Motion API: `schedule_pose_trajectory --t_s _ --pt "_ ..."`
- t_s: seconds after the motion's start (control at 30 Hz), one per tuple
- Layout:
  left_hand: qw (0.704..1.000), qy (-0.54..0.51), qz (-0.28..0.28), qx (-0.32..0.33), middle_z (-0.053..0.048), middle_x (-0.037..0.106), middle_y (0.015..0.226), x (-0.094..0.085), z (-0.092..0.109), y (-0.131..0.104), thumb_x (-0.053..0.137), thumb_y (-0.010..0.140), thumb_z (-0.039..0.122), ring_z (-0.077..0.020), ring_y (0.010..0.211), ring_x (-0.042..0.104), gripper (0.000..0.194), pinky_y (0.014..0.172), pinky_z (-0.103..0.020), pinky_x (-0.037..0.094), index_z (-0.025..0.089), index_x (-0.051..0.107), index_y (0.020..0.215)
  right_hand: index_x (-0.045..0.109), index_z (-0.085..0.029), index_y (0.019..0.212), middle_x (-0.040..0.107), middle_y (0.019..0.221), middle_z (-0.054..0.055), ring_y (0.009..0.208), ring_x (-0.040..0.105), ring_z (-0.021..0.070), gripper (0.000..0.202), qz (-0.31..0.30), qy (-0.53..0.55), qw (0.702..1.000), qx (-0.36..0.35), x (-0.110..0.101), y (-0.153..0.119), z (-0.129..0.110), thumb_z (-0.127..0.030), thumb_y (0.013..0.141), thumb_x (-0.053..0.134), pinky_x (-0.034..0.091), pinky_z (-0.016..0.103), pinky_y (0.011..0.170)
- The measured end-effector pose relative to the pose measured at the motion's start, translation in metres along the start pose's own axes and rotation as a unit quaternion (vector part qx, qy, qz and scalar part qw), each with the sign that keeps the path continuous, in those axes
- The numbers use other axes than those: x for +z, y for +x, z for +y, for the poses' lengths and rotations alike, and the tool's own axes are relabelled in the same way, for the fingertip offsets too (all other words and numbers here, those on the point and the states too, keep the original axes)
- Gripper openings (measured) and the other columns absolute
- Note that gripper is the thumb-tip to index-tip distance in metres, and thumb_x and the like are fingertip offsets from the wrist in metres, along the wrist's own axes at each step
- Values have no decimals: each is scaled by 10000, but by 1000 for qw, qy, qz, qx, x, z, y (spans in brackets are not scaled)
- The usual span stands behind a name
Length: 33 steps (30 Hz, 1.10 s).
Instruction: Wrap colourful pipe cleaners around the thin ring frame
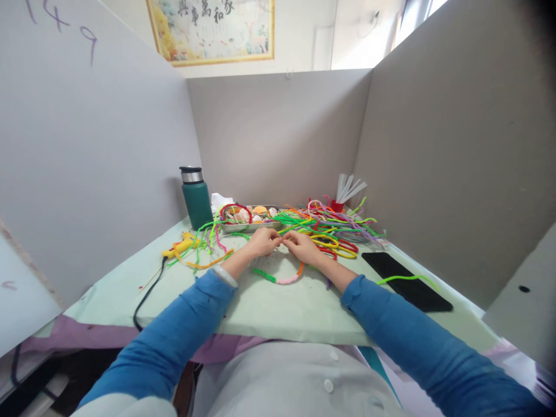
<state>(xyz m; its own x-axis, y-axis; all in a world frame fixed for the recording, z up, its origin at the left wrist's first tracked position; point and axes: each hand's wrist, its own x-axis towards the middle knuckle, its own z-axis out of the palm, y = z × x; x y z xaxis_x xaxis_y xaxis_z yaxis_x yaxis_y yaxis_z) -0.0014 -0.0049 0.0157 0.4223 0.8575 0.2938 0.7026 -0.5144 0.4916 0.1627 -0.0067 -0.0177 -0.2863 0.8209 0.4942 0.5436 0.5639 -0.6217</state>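
Observation:
A curved band of pipe cleaner wound in green, pink and orange sections (286,281) lies over the table in front of me, its upper part hidden behind my hands. My left hand (263,241) and my right hand (302,247) meet at the far side of this band, fingers pinched together. A small reddish bit shows between the fingertips, too small to make out fully. Just beyond my right hand are yellow and red pipe cleaner loops (343,248). Left of my left hand lie loose orange, pink and green pipe cleaners (212,260).
A metal tray (252,227) of shells and pipe cleaner pieces stands behind my hands, beside a large pipe cleaner pile (321,220). A green bottle (197,200) and yellow glue gun (180,246) are left. White sticks (347,188) and a black phone (406,281) are right.

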Motion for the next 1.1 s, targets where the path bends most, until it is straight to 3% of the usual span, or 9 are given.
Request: schedule_pose_trajectory --t_s 0.2,0.37,0.67,1.1 --pt "1000 13 8 15 6 567 485 0 -2 0 460 769 325 -103 444 506 298 501 -200 369 132 672 851 564 -167 787 496 538 -30 502 404 99 230 7 25 1000 2 1 1 2 -374 787 465 247 211 474" --pt "998 34 28 37 -17 648 652 2 -2 2 498 766 333 -100 520 538 281 556 -196 396 145 679 871 560 -171 791 486 530 -33 490 398 98 222 15 32 999 7 3 3 7 -367 789 458 242 210 465" --pt "982 111 110 103 -63 652 824 6 -10 10 558 759 331 -138 716 560 244 685 -231 403 149 701 838 558 -168 800 491 520 -33 483 405 101 224 30 26 999 6 4 5 12 -364 786 450 253 213 465" --pt "987 103 78 91 -49 671 798 4 -10 9 534 765 329 -136 696 544 255 651 -216 378 162 705 855 564 -162 786 528 554 -17 513 441 109 232 29 21 999 -1 3 4 11 -363 787 449 288 216 490"
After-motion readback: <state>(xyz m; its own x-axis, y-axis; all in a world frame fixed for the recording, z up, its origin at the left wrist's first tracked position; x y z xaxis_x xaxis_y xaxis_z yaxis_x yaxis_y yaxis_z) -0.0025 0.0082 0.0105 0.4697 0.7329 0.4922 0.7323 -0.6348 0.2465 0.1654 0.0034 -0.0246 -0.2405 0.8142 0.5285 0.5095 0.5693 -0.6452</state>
